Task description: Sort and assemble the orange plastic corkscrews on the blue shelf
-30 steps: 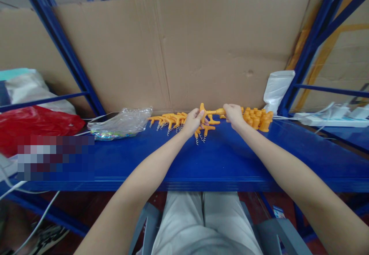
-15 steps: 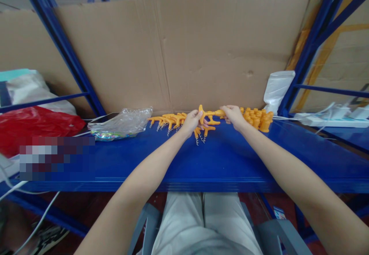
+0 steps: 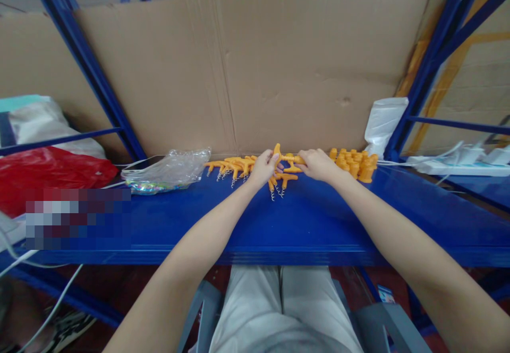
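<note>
My left hand [image 3: 264, 169] is closed on an orange T-handled corkscrew [image 3: 277, 151], its crossbar standing up by my thumb. To its right, my right hand [image 3: 319, 165] pinches the far end of an orange tubular piece [image 3: 294, 158] that lines up with the corkscrew. Fingers hide part of both, and I cannot tell how far they overlap. Below and left of my left hand lie several orange corkscrews [image 3: 235, 168] with bare metal spirals. More corkscrews [image 3: 284, 178] lie just under my hands. Several orange sleeves [image 3: 360, 165] stand grouped beyond my right hand.
A clear plastic bag [image 3: 171, 167] with colourful contents lies left on the blue shelf [image 3: 303, 230]. A cardboard sheet [image 3: 279, 71] rises behind. At right are a white pouch [image 3: 384, 122] and a white power strip [image 3: 458, 168]; at left, a red bag [image 3: 51, 175].
My right hand has shifted left, bringing its fingers nearer my left hand, and more of its back now shows. My left hand stays nearly in place with the corkscrew.
</note>
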`<state>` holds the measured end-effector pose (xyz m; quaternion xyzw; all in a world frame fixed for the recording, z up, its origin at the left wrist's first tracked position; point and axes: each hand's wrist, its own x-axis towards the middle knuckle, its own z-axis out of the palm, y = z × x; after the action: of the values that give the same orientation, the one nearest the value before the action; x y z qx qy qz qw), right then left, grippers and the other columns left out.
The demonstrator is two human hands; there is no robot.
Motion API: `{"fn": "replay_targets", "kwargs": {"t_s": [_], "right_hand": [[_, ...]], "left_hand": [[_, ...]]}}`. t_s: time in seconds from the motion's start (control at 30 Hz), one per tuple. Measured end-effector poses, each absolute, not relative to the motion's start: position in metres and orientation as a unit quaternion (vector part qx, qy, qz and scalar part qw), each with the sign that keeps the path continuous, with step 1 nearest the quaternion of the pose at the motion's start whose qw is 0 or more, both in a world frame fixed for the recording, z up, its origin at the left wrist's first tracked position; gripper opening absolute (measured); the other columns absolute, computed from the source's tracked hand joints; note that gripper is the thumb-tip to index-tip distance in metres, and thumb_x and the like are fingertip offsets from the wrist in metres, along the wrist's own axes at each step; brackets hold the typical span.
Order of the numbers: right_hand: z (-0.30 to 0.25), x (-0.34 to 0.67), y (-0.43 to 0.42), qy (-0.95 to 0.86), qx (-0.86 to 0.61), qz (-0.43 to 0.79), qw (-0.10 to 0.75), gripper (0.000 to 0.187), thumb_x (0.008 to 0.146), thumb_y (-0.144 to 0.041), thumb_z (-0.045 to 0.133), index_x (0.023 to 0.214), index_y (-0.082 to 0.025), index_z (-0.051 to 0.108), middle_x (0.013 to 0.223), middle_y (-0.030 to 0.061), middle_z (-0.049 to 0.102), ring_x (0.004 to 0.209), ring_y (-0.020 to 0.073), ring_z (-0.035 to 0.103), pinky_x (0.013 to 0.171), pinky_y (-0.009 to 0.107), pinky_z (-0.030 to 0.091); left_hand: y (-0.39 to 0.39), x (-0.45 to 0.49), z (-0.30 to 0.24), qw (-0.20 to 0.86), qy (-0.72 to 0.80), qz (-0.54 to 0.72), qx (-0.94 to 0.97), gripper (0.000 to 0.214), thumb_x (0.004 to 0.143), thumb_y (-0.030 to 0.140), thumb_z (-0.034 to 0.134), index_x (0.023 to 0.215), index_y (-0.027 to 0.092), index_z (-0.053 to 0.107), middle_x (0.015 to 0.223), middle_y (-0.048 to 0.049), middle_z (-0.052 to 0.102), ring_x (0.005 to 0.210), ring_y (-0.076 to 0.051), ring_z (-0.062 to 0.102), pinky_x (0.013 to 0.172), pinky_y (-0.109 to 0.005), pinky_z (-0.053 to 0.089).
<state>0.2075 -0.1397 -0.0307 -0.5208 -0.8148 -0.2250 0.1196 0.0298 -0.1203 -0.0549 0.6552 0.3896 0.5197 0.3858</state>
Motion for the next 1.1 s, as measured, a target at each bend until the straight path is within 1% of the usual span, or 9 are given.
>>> {"fn": "replay_targets", "kwargs": {"t_s": [0.23,0.43,0.5,0.6,0.7,0.8,0.9,1.0,1.1], "right_hand": [[-0.03,0.206,-0.139,-0.808,-0.497,-0.296,0.114,0.024,0.09,-0.015,0.039,0.101,-0.011,0.059,0.091,0.0186,0.068,0.087,0.028,0.058,0.072,0.034,0.032],[-0.032,0.209,-0.136,-0.813,-0.476,-0.286,0.175,0.019,0.089,-0.015,0.041,0.093,-0.014,0.059,0.092,0.0179,0.067,0.092,0.0289,0.056,0.077,0.036,0.033],[-0.034,0.212,-0.134,-0.821,-0.473,-0.224,0.227,0.013,0.088,-0.024,0.049,0.092,-0.015,0.059,0.095,0.0159,0.067,0.095,0.028,0.057,0.08,0.035,0.036],[-0.036,0.217,-0.128,-0.803,-0.482,-0.036,0.348,0.019,0.086,-0.035,0.058,0.093,-0.018,0.057,0.096,0.0114,0.067,0.09,0.0238,0.061,0.078,0.033,0.042],[-0.037,0.22,-0.125,-0.715,-0.512,0.21,0.427,0.021,0.092,-0.039,0.049,0.085,-0.019,0.052,0.079,0.0056,0.065,0.067,0.0172,0.062,0.064,0.028,0.046],[-0.036,0.22,-0.128,-0.649,-0.499,0.379,0.432,0.028,0.096,-0.036,0.044,0.074,-0.02,0.048,0.062,0.0012,0.058,0.052,0.0126,0.056,0.055,0.025,0.046],[-0.034,0.221,-0.131,-0.632,-0.467,0.424,0.451,0.025,0.093,-0.029,0.051,0.07,-0.02,0.049,0.06,-0.0008,0.056,0.051,0.0096,0.053,0.053,0.022,0.045],[-0.034,0.223,-0.131,-0.641,-0.45,0.403,0.474,0.013,0.086,-0.022,0.06,0.078,-0.02,0.051,0.062,-0.004,0.056,0.053,0.0084,0.054,0.052,0.02,0.044],[-0.033,0.224,-0.128,-0.659,-0.44,0.37,0.485,0.023,0.075,-0.015,0.069,0.087,-0.022,0.051,0.066,-0.0066,0.058,0.056,0.0088,0.055,0.05,0.019,0.043]], "left_hand": [[-0.13,0.031,-0.046,0.463,0.407,0.52,0.592,0.022,0.096,0.029,0.044,0.077,0.018,0.043,0.055,0.0022,0.061,0.043,-0.009,0.06,0.043,-0.017,0.043],[-0.134,0.032,-0.044,0.52,0.418,0.51,0.543,0.027,0.096,0.033,0.045,0.074,0.017,0.046,0.052,0.0008,0.059,0.041,-0.011,0.058,0.046,-0.02,0.046],[-0.134,0.032,-0.044,0.509,0.419,0.512,0.551,0.024,0.097,0.031,0.044,0.076,0.017,0.045,0.053,0.0014,0.06,0.041,-0.01,0.058,0.044,-0.019,0.045],[-0.131,0.031,-0.045,0.49,0.422,0.519,0.559,0.02,0.097,0.028,0.042,0.08,0.018,0.044,0.057,0.0022,0.062,0.044,-0.008,0.06,0.042,-0.015,0.041],[-0.126,0.028,-0.049,0.464,0.424,0.538,0.562,0.017,0.098,0.025,0.04,0.083,0.019,0.043,0.061,0.0017,0.064,0.05,-0.008,0.063,0.042,-0.012,0.04],[-0.122,0.024,-0.052,0.431,0.422,0.556,0.571,0.014,0.098,0.023,0.04,0.085,0.019,0.044,0.068,-0.0005,0.067,0.056,-0.009,0.065,0.044,-0.012,0.041],[-0.119,0.022,-0.053,0.423,0.422,0.557,0.577,0.013,0.097,0.024,0.041,0.086,0.018,0.046,0.071,-0.0018,0.068,0.06,-0.01,0.067,0.045,-0.013,0.041],[-0.12,0.023,-0.052,0.436,0.431,0.554,0.563,0.014,0.097,0.024,0.041,0.085,0.018,0.046,0.068,-0.0012,0.067,0.058,-0.011,0.066,0.046,-0.014,0.041],[-0.12,0.023,-0.051,0.449,0.438,0.553,0.548,0.016,0.098,0.025,0.04,0.083,0.019,0.045,0.064,-0.0009,0.065,0.054,-0.011,0.065,0.046,-0.016,0.041]]}}
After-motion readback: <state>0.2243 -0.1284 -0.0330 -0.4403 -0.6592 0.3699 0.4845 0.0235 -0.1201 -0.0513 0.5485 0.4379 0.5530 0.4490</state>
